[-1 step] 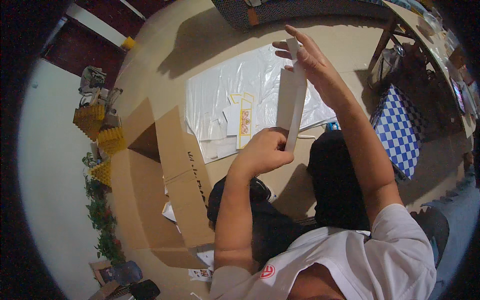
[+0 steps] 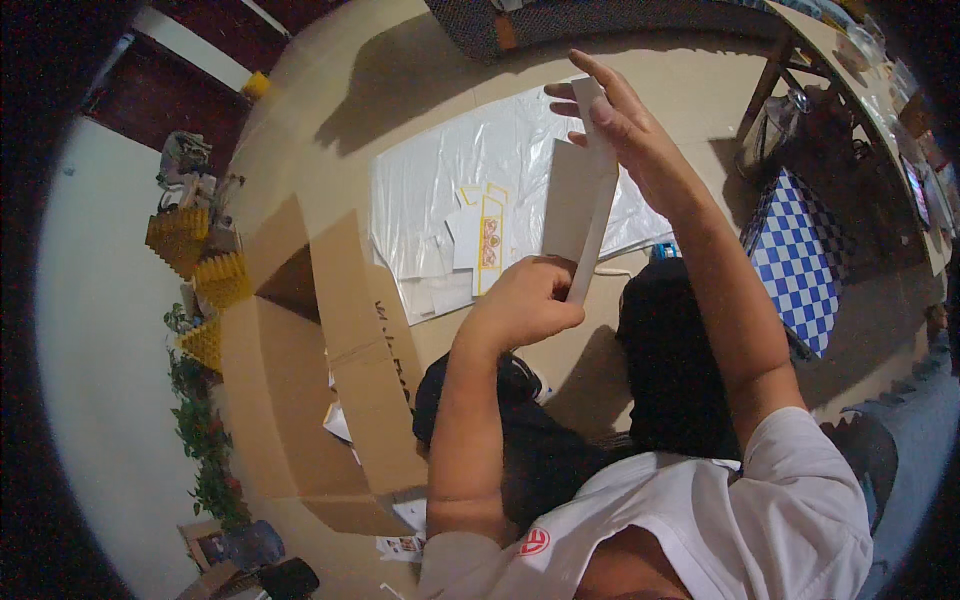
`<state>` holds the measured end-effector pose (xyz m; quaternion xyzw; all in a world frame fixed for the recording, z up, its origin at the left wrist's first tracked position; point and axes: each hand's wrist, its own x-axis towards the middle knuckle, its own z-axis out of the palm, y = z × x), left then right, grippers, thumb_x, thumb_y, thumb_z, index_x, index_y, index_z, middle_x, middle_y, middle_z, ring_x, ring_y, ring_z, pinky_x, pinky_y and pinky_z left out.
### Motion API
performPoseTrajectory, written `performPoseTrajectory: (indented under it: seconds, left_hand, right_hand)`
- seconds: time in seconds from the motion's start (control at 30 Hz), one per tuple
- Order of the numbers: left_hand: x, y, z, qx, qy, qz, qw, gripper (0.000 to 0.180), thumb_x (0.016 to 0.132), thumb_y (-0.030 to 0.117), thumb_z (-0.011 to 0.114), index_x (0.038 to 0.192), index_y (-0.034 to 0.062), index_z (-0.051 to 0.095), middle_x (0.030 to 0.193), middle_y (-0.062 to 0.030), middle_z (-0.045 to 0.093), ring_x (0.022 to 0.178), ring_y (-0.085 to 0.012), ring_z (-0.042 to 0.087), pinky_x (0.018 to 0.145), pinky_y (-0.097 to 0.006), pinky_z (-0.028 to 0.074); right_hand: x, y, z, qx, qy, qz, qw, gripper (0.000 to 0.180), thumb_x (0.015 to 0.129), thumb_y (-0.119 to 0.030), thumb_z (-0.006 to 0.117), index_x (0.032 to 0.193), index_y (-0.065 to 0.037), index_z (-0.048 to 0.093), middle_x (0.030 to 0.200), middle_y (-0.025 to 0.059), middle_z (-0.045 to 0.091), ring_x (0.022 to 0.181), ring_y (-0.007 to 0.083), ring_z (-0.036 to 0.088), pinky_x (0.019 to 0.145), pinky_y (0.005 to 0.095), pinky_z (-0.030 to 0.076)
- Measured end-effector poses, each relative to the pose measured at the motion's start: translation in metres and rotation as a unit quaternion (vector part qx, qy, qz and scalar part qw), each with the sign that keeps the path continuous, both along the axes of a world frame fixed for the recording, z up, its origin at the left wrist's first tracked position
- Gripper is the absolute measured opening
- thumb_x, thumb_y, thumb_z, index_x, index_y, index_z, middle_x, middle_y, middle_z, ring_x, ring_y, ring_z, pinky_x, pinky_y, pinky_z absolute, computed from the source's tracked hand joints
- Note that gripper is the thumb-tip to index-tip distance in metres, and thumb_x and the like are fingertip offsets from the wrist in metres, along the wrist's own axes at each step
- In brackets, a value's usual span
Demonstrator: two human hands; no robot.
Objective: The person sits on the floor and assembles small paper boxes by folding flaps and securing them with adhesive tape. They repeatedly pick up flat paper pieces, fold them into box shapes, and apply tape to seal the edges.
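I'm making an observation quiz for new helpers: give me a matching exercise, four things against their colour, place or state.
1. folded white card
2. cardboard box
3. shiny plastic sheet
4. checkered item

A. spread on the floor, under pieces with yellow edging
B. blue and white
C. left hand at its lower end, right hand at its upper
D. brown, open, on the person's left

Pairs: 1-C, 2-D, 3-A, 4-B
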<state>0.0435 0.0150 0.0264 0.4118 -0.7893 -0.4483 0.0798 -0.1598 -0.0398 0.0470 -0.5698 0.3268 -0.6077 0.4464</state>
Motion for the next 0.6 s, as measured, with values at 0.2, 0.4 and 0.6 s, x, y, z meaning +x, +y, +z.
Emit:
performPoseTrajectory:
  seconds: [0.2, 0.4, 0.6]
  left_hand:
    - [0.013, 0.000, 0.000, 0.019, -0.007, 0.002, 1.000, 0.022, 0.074, 0.014, 0.062, 0.085, -0.0055, 0.062, 0.081, -0.0113, 0.063, 0.071, -0.0176, 0.060, 0.067, -0.032, 0.048]
    - [-0.007, 0.001, -0.010, -0.047, 0.151, 0.199, 0.967, 0.019, 0.082, 0.007, 0.062, 0.099, -0.0024, 0.064, 0.090, -0.0085, 0.067, 0.083, -0.0148, 0.062, 0.079, -0.030, 0.048]
    - [-0.006, -0.005, -0.012, -0.091, 0.183, 0.258, 0.944, 0.015, 0.085, 0.005, 0.062, 0.097, -0.0019, 0.064, 0.087, -0.0072, 0.068, 0.079, -0.0134, 0.061, 0.074, -0.028, 0.049]
  right_hand:
    - [0.013, 0.005, -0.016, 0.061, 0.035, -0.048, 0.996, 0.081, 0.082, -0.039, 0.069, 0.143, -0.003, 0.030, 0.119, 0.0143, 0.057, 0.107, 0.0214, 0.057, 0.094, 0.0344, 0.043]
    - [0.030, 0.013, -0.022, 0.079, 0.055, -0.093, 0.991, 0.076, 0.083, -0.033, 0.072, 0.143, -0.008, 0.035, 0.125, 0.0170, 0.053, 0.112, 0.0228, 0.054, 0.096, 0.0343, 0.042]
    - [0.033, 0.017, -0.026, 0.049, 0.122, 0.032, 0.991, 0.055, 0.091, -0.039, 0.062, 0.138, -0.014, 0.049, 0.137, 0.0131, 0.049, 0.123, 0.0233, 0.048, 0.102, 0.0360, 0.038]
